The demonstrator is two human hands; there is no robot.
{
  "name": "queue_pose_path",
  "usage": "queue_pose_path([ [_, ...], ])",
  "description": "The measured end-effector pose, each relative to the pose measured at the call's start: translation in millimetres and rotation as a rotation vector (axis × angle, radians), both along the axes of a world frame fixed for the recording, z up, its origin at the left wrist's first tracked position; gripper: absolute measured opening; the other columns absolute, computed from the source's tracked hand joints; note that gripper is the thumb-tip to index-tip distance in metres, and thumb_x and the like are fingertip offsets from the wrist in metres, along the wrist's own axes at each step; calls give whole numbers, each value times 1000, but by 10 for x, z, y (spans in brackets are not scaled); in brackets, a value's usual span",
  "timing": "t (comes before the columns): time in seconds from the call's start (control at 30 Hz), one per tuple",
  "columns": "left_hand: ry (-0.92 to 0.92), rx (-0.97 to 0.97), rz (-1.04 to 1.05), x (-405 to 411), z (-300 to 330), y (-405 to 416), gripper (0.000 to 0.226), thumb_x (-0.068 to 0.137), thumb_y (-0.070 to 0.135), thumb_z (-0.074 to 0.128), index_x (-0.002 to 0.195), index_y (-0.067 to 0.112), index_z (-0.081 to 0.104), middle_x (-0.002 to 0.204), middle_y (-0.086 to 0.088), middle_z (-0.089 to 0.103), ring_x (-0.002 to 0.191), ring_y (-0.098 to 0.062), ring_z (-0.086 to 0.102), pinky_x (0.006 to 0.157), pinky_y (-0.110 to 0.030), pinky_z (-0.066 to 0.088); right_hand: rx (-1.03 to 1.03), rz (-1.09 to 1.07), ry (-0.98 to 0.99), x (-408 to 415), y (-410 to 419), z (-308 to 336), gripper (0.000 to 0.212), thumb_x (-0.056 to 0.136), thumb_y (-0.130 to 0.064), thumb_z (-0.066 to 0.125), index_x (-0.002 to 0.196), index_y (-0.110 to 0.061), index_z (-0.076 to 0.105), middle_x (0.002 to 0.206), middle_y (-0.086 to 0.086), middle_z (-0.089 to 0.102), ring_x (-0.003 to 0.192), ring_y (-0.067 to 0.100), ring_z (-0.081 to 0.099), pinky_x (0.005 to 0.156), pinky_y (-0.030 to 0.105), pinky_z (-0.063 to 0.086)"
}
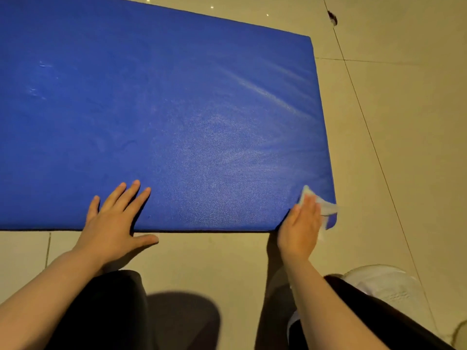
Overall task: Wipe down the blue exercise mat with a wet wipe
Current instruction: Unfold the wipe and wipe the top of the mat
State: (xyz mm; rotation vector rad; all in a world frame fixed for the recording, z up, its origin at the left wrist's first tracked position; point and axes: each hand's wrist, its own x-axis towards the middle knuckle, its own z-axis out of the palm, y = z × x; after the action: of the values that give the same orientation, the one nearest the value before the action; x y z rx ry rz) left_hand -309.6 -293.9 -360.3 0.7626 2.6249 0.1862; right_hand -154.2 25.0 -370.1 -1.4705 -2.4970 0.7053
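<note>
One blue exercise mat point(161, 109), flat on beige floor tiles point(404, 147). One wet wipe point(326, 207), at near right corner of mat, pressed under right hand point(300, 223), fingers straight. Left hand point(113, 218) spread wide, palm down on near edge. One white shoe point(384, 284) near right forearm. Dark trouser legs point(113, 311) below.

Dim warm light, soft overall, glare streaks across the mat point(177, 109).
</note>
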Motion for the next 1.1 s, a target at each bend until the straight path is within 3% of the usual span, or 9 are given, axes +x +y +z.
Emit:
queue_pose_path([
  [0.17, -38, -40, -21, -114, 130, -6, 97, 81, 33, 77, 154, 28, 14, 162, 7, 9, 150, -19, 11, 117, -50, 19, -27, 630, -28, -210, -917, 85, 58, 102, -40, 16, 148, -14, 39, 155, 4, 36, 146, 24, 27, 119, 36, 11],
  [0.27, -34, -21, -4, -92, 148, -19, 88, 81, 23, 78, 153, 23, 27, 162, 3, 17, 149, -22, 18, 117, -51, 21, 66, 1010, -105, -386, -1191, 75, 56, 100, -45, 26, 143, -16, 49, 149, 4, 46, 140, 27, 40, 115, 45, 22],
  [0.37, 81, -39, -156, -97, 125, -170, 83, 61, 13, 92, 136, 11, 56, 145, -10, 50, 128, -34, 52, 96, -54, 47, 164, 1243, -183, -524, -1245, -29, 70, 90, -54, 49, 149, -19, 38, 156, 4, 36, 144, 29, 32, 117, 46, 14],
  [0.47, 215, -77, -283, -115, 171, -333, 73, 49, 13, 96, 117, 8, 69, 125, -14, 65, 106, -36, 67, 80, -54, 55, 329, 1347, -312, -745, -1173, -12, 84, 87, -58, 61, 154, -23, 26, 160, 2, 25, 147, 28, 24, 118, 43, 15],
  [0.57, 247, -102, -228, -148, 270, -449, 78, 47, 22, 97, 118, 8, 69, 125, -15, 65, 105, -37, 67, 78, -53, 55, 398, 1499, -454, -897, -1135, 135, 69, 105, -40, 35, 155, -25, -10, 164, 2, -8, 150, 29, -6, 120, 44, 0],
  [0.63, 213, -155, -164, -161, 307, -548, 84, 49, 28, 97, 124, 9, 66, 129, -16, 62, 109, -38, 65, 81, -55, 54, 414, 1566, -496, -886, -1127, 267, 66, 107, -29, 30, 153, -24, -17, 164, 4, -12, 150, 33, -9, 119, 44, -6],
  [0.8, 138, -191, -66, -149, 382, -794, 96, 63, 39, 88, 145, 17, 43, 147, -10, 46, 131, -35, 49, 99, -66, 37, 578, 1731, -499, -1078, -1039, 806, 63, 105, -20, 37, 156, -13, 0, 158, 11, 22, 139, 39, 29, 118, 50, 13],
  [0.93, 249, -52, 64, -218, 883, -717, 65, 86, 25, 71, 145, 18, 45, 145, -7, 49, 132, -34, 48, 100, -66, 36, 634, 1629, -417, -1317, -966, 1550, 53, 105, -19, 38, 154, -21, 17, 142, 3, 47, 120, 39, 53, 87, 57, 51],
  [1.1, 351, 111, 94, -511, 1903, -626, 50, 94, 24, 61, 142, 23, 49, 143, -2, 53, 132, -28, 49, 99, -60, 39, 828, 1522, -312, -1448, -897, 2577, 46, 108, -19, 31, 152, -24, 21, 130, -3, 57, 116, 36, 57, 84, 59, 52],
])
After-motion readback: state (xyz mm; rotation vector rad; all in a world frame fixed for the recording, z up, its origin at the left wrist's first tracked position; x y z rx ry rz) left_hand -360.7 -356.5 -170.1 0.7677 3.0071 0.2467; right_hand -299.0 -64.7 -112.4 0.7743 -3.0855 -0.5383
